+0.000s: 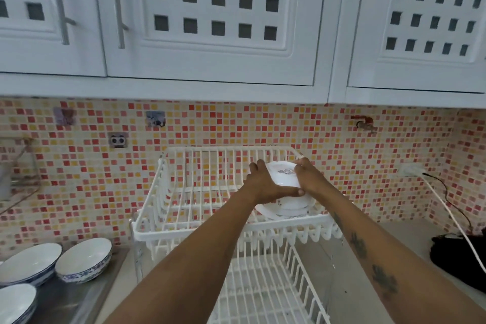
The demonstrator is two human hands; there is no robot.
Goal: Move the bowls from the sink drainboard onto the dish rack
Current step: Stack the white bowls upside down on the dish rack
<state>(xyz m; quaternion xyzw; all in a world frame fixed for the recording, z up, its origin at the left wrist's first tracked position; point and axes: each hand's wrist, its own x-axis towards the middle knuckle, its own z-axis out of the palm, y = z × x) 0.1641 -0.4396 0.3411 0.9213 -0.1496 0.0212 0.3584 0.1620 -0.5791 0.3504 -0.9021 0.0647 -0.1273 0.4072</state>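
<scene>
A white two-tier wire dish rack (184,226) stands against the tiled wall. Both hands hold a white bowl (282,173) upside down over the right side of the upper tier. My left hand (265,183) grips its left edge and my right hand (309,176) its right edge. Under it, another white bowl (289,209) with a small pattern lies in the tier. On the steel sink drainboard (86,297) at the lower left sit three blue-and-white bowls: one at the right (84,259), one to its left (29,262) and one at the frame's corner (14,302).
White cupboards (210,21) hang low above the rack. A white cable (447,208) runs from a wall socket down the right side to a black object (462,260) on the counter. A tap (364,123) sticks out of the wall at the upper right.
</scene>
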